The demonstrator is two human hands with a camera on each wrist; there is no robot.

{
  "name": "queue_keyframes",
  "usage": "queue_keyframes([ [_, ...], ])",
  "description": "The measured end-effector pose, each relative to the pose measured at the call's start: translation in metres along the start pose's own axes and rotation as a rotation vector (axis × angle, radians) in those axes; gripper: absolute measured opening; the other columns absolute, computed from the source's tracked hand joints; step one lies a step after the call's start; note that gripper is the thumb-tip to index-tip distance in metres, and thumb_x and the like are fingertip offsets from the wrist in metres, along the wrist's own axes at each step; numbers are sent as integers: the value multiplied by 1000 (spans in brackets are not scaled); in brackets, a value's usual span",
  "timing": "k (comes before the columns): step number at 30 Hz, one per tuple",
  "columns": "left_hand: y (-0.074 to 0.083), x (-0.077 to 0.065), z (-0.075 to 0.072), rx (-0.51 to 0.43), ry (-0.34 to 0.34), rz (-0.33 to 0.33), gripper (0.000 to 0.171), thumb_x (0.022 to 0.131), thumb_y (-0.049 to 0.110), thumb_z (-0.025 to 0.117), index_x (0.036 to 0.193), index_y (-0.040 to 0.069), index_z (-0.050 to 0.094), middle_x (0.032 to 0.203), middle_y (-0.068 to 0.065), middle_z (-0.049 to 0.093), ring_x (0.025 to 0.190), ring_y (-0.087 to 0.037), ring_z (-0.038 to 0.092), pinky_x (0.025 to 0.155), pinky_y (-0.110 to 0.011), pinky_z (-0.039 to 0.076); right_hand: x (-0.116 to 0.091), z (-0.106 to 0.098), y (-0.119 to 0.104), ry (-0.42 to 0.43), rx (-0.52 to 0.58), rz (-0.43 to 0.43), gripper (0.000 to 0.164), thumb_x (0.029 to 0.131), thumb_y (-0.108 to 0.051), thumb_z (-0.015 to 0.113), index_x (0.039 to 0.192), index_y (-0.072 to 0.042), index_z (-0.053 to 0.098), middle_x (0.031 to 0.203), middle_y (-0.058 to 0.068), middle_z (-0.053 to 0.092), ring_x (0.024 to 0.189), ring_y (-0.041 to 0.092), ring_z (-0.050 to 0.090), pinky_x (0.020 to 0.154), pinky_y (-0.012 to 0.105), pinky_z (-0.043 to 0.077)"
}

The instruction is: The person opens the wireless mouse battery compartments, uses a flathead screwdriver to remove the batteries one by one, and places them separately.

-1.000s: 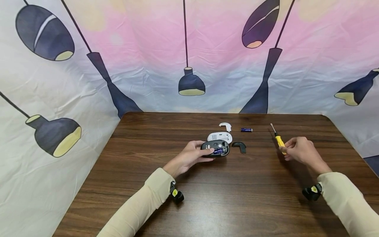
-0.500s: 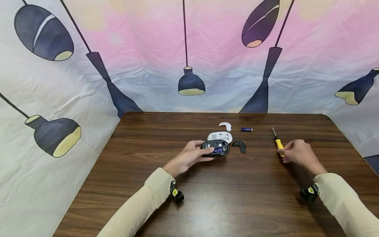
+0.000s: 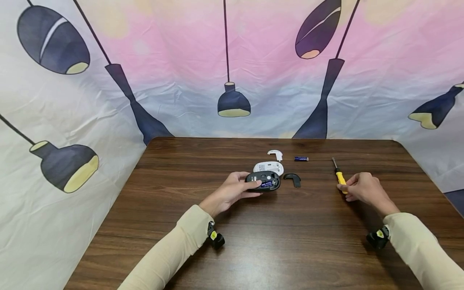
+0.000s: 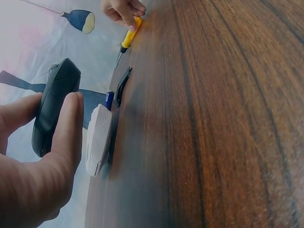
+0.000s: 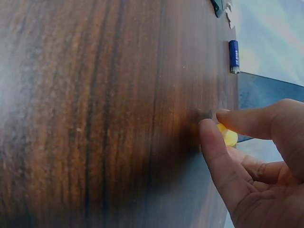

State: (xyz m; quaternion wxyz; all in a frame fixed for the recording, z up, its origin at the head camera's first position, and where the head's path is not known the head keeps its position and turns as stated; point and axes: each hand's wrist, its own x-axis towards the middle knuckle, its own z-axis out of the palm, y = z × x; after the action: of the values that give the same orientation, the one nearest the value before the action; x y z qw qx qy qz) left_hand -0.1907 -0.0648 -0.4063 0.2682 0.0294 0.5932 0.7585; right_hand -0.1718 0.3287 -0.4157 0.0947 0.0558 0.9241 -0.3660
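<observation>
My left hand (image 3: pixel 230 191) grips a black computer mouse (image 3: pixel 258 176) by its left end, underside up, thumb across it. A blue battery (image 3: pixel 268 184) sits in the mouse's open compartment. In the left wrist view, the mouse (image 4: pixel 53 111) is edge-on between thumb and fingers, above the table. My right hand (image 3: pixel 367 191) pinches the yellow handle of a screwdriver (image 3: pixel 340 177), whose shaft points toward the far edge. The right wrist view shows only part of the yellow handle (image 5: pixel 230 137) behind the fingertips; the rest is hidden.
Behind the black mouse lies a white mouse (image 3: pixel 269 167), underside up. Around it are a white cover (image 3: pixel 277 154), a black cover (image 3: pixel 294 179) and a loose blue battery (image 3: pixel 301 159). The wooden table (image 3: pixel 203 161) ends at a printed cloth backdrop (image 3: pixel 188 100).
My right hand has moved a little left and toward me with the screwdriver, which now looks lower, its shaft near the table. The left hand and black mouse have stayed still.
</observation>
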Motion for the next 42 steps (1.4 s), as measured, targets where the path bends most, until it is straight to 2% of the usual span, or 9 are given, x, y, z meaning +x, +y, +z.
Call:
queue_keyframes([
  [7,1,-1,0,1,-4,-7,50,96,-3,65,139,-15,42,133,-30,54,112,-31,64,100,-47,55,1,-1,-4,-1,-6,2,32,96,-20,72,94,11,65,79,15,69,65,22,72,59,35,65],
  [11,2,-1,1,3,-5,-10,51,96,-3,65,140,-15,41,133,-30,54,112,-31,64,99,-46,56,-2,-4,-7,10,-54,-18,33,96,-23,72,92,9,64,74,10,69,62,21,70,56,36,63],
  [16,2,-1,1,7,-4,-7,52,96,-3,65,141,-15,40,134,-30,54,113,-31,64,97,-44,58,-5,-8,-12,27,-147,-67,36,94,-29,72,91,5,61,69,6,66,60,20,64,51,34,55],
  [20,3,-1,1,4,-4,-9,54,96,-3,65,142,-15,39,134,-30,53,113,-32,64,98,-44,57,-7,-4,-20,30,-152,-93,32,92,-28,74,90,2,63,72,6,65,62,18,60,49,31,51],
  [23,3,-1,2,3,-5,-12,54,96,-3,65,142,-15,39,134,-30,53,113,-31,63,97,-43,58,-8,1,-29,39,-165,-148,20,90,-19,73,86,-2,65,72,4,65,62,16,59,50,30,49],
  [26,3,-1,2,5,-6,-16,53,96,-3,65,141,-15,40,134,-30,54,113,-32,63,96,-42,58,-9,6,-38,42,-192,-210,15,89,-18,73,82,-6,67,71,1,64,61,16,57,53,30,46],
  [30,3,-1,3,5,-8,-17,52,96,-3,65,140,-15,40,133,-30,55,115,-33,63,97,-42,58,-11,15,-53,21,-200,-264,17,91,-23,76,82,-9,70,73,-1,64,63,17,54,56,30,45],
  [35,3,-1,4,1,-7,-17,53,96,-2,65,141,-15,39,134,-30,54,116,-33,62,97,-42,58,-13,26,-72,9,-194,-337,13,92,-18,75,82,-11,72,75,-2,65,66,16,57,58,31,47],
  [42,1,-1,5,-2,-2,-17,55,96,-2,66,142,-15,38,135,-30,53,116,-33,62,98,-44,58,-11,38,-95,59,-142,-457,9,91,-12,76,83,-9,75,74,-1,66,65,13,55,55,26,45],
])
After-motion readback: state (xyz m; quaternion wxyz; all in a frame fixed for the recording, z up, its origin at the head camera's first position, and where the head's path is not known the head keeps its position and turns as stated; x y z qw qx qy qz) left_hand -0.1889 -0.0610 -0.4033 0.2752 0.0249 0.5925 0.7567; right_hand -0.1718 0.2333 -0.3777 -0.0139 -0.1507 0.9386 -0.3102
